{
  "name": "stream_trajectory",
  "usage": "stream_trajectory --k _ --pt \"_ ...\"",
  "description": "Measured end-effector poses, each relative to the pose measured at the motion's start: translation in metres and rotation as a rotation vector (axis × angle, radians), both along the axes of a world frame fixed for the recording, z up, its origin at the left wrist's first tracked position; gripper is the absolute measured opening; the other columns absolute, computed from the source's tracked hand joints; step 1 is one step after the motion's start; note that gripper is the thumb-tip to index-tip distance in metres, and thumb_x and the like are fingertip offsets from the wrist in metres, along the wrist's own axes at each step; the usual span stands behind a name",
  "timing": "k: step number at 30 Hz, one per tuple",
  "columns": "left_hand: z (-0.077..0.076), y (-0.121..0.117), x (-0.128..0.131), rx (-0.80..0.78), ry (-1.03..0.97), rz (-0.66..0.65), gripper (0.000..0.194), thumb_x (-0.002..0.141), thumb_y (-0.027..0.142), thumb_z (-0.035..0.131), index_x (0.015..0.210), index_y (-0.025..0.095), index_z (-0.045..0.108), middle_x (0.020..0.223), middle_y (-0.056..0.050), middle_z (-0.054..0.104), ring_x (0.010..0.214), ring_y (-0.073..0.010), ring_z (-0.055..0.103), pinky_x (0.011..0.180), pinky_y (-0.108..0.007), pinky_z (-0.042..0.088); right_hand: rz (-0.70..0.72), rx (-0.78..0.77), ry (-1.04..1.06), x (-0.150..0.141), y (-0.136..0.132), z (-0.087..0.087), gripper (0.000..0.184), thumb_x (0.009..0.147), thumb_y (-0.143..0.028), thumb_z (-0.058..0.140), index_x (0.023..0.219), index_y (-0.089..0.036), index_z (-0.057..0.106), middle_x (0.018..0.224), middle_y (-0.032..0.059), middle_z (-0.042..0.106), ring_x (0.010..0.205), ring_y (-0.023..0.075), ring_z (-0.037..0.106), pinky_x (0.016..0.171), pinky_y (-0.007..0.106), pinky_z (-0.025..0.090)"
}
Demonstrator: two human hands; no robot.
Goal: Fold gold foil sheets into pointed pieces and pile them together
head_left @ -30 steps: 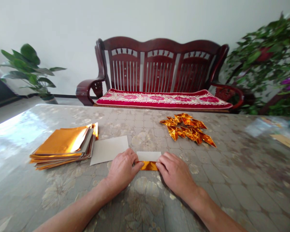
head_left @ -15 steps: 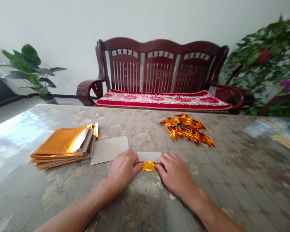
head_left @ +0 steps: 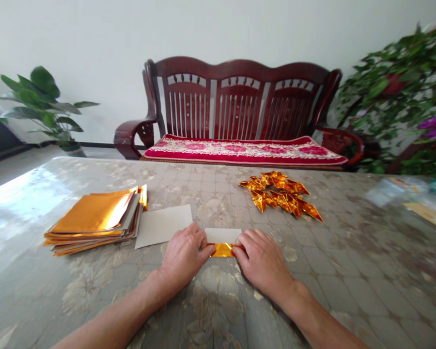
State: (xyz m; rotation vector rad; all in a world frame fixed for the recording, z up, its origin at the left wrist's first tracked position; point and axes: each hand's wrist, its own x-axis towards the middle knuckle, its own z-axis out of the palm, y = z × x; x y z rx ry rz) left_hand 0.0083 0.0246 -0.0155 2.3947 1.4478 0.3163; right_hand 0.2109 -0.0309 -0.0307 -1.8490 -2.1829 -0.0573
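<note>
A sheet of gold foil paper (head_left: pixel 223 250) lies on the table in front of me, its near part folded over so the gold face shows below a strip of its pale back. My left hand (head_left: pixel 186 249) grips the left end, thumb on the gold fold and fingers curled. At the right end, my right hand (head_left: pixel 260 254) pinches the same fold in a like way. Both ends of the sheet are hidden under my fingers. A flat pale sheet (head_left: pixel 165 225) rests just beyond my left hand.
To the left is a stack of gold foil sheets (head_left: pixel 94 213). Several folded gold paper pieces (head_left: pixel 281 194) lie in a cluster at the far right. Clear plastic (head_left: pixel 397 190) sits near the table's right side. Behind the table (head_left: pixel 349 252) stands a wooden bench (head_left: pixel 236 102).
Almost nothing differs. The whole view has shifted very slightly, and both hands keep their hold on the folded paper.
</note>
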Motion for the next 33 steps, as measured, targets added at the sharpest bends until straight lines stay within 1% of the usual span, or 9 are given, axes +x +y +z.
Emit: stream_trajectory --k 4,6,8,10,13,18,23,28,33 --pt "-0.003 -0.002 -0.001 0.037 -0.004 -0.007 0.019 0.087 0.033 0.064 0.074 0.021 0.058 0.083 -0.001 0.059 0.078 -0.0189 0.059 0.068 -0.029 0.039 -0.026 -0.004 -0.015 -0.001 0.0 0.0 0.015 0.091 -0.027 0.06 0.078 -0.022 0.057 0.086 0.0036 0.063 0.081 0.0209 0.053 0.071 0.033 0.032" --pt "-0.005 -0.003 -0.003 0.087 -0.025 -0.018 0.011 0.087 0.031 0.065 0.088 0.021 0.061 0.092 -0.003 0.06 0.085 -0.021 0.06 0.075 -0.031 0.043 -0.042 -0.008 -0.01 -0.001 0.0 0.001 0.014 0.09 -0.028 0.061 0.078 -0.022 0.057 0.086 0.0033 0.063 0.082 0.0212 0.053 0.071 0.034 0.032" --pt "-0.007 -0.004 -0.003 0.134 -0.055 -0.05 0.016 0.089 0.027 0.064 0.103 0.02 0.061 0.102 -0.005 0.059 0.095 -0.0229 0.059 0.083 -0.034 0.045 -0.055 -0.009 0.007 0.0 0.0 0.001 0.013 0.089 -0.029 0.063 0.08 -0.022 0.056 0.087 0.0029 0.063 0.083 0.0215 0.053 0.072 0.034 0.032" --pt "-0.009 -0.005 -0.004 0.158 -0.088 -0.124 0.016 0.092 0.023 0.059 0.109 0.021 0.061 0.108 -0.006 0.058 0.101 -0.0226 0.057 0.089 -0.034 0.046 -0.064 -0.005 0.03 0.001 -0.001 0.001 0.013 0.088 -0.03 0.064 0.082 -0.022 0.056 0.087 0.0026 0.063 0.084 0.0216 0.053 0.073 0.034 0.032" --pt "-0.01 -0.007 -0.004 0.161 -0.096 -0.268 0.017 0.098 0.02 0.051 0.107 0.024 0.064 0.105 -0.005 0.06 0.098 -0.0202 0.056 0.088 -0.032 0.047 -0.071 0.018 0.059 0.002 -0.002 0.0 0.012 0.087 -0.03 0.065 0.086 -0.022 0.057 0.089 0.0027 0.062 0.087 0.0221 0.053 0.075 0.034 0.033" --pt "-0.007 -0.017 -0.003 0.196 0.06 -0.432 0.015 0.096 0.018 0.056 0.108 0.022 0.064 0.101 -0.003 0.063 0.093 -0.0217 0.056 0.085 -0.036 0.05 -0.057 0.036 0.073 0.0 -0.004 -0.002 0.01 0.089 -0.027 0.065 0.089 -0.022 0.057 0.092 0.003 0.061 0.09 0.0229 0.051 0.078 0.035 0.035" --pt "-0.003 -0.034 0.004 0.244 0.252 -0.443 0.022 0.093 0.01 0.054 0.113 0.015 0.06 0.103 -0.007 0.063 0.092 -0.0249 0.058 0.084 -0.04 0.052 -0.083 0.062 0.072 -0.008 -0.005 -0.003 0.011 0.088 -0.024 0.064 0.096 -0.021 0.058 0.098 0.0051 0.06 0.095 0.0249 0.051 0.084 0.038 0.037" --pt "-0.007 -0.049 0.008 0.304 0.265 -0.392 0.031 0.091 0.004 0.046 0.118 0.014 0.057 0.11 -0.011 0.062 0.102 -0.0247 0.058 0.092 -0.04 0.05 -0.093 0.073 0.074 -0.015 -0.004 -0.004 0.026 0.087 -0.037 0.066 0.106 -0.021 0.057 0.105 0.0078 0.059 0.099 0.0282 0.05 0.087 0.042 0.038" --pt "-0.009 -0.057 0.007 0.334 0.322 -0.366 0.036 0.088 0.001 0.044 0.12 0.012 0.058 0.118 -0.014 0.063 0.113 -0.0282 0.057 0.095 -0.043 0.051 -0.091 0.05 0.098 -0.012 -0.003 -0.004 0.026 0.086 -0.03 0.066 0.108 -0.021 0.057 0.111 0.0087 0.058 0.105 0.0285 0.049 0.093 0.044 0.039"
